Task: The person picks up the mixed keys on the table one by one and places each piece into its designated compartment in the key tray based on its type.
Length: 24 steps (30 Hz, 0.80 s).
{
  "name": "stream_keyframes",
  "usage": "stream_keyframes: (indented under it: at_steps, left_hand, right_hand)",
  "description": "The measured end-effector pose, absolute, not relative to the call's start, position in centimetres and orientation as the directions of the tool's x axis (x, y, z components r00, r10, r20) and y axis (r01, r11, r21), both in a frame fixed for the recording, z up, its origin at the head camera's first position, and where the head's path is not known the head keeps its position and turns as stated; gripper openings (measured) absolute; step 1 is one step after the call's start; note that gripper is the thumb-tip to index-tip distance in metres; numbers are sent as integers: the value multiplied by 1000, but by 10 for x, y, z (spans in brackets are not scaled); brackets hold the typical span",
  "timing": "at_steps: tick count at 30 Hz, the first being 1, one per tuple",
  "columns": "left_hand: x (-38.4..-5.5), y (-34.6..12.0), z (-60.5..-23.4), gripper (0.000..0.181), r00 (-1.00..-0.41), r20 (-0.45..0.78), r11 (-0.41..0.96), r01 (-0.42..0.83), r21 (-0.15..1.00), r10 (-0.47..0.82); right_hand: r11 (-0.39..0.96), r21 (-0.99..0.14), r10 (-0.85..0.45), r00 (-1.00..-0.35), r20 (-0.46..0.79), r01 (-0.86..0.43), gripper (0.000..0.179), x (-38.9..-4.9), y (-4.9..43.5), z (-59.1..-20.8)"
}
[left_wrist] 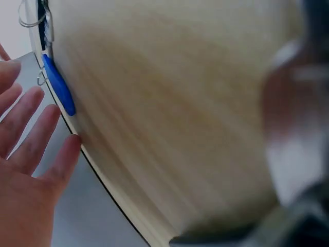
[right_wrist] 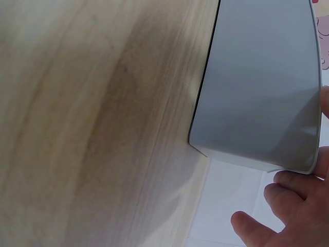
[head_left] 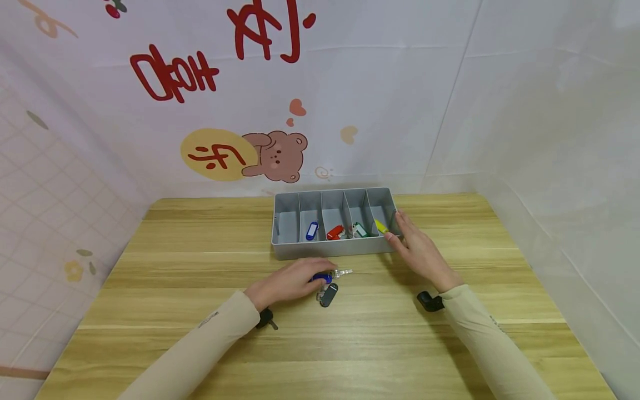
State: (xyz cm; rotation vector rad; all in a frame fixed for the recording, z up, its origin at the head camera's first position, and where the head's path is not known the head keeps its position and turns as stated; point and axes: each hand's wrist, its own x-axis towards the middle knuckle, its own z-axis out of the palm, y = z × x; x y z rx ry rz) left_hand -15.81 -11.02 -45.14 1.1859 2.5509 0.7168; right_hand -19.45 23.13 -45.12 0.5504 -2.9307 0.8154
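A grey tray (head_left: 327, 249) with five compartments lies at the table's back. Key tags sit in its compartments: blue (head_left: 312, 230), red (head_left: 335, 232), green (head_left: 360, 230) and yellow (head_left: 381, 226). Just in front, my left hand (head_left: 295, 280) reaches over another blue key tag (head_left: 321, 277); the left wrist view shows spread fingers (left_wrist: 36, 139) beside the tag, without a grip on it. A black key tag (head_left: 329, 295) lies close by, with a key (head_left: 343, 273) near the blue one. My right hand (head_left: 420, 253) rests at the tray's right front corner, fingers (right_wrist: 288, 200) fairly straight against it.
A black-headed key (head_left: 266, 319) lies under the left wrist, partly covered by the sleeve. A black wrist device (head_left: 430, 301) shows at the right wrist. A white printed cloth (head_left: 390, 83) rises behind and beside the wooden table (head_left: 350, 350).
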Motion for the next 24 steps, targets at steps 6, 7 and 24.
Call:
stream_keyframes:
  at_steps: [6, 7, 24]
  left_hand:
    - [-165, -107, -458, 34, -632, 1, 549, 674, 494, 775]
    - [-166, -107, -458, 34, -631, 4, 549, 679, 489, 776]
    - [-171, -106, -460, 14, -611, 66, 519, 720, 461, 789]
  right_hand:
    - [798, -494, -323, -937, 132, -345, 77, -194, 231, -451]
    - [798, -495, -323, -937, 131, -344, 77, -194, 231, -451]
    - [794, -500, -322, -937, 137, -346, 77, -194, 231, -451]
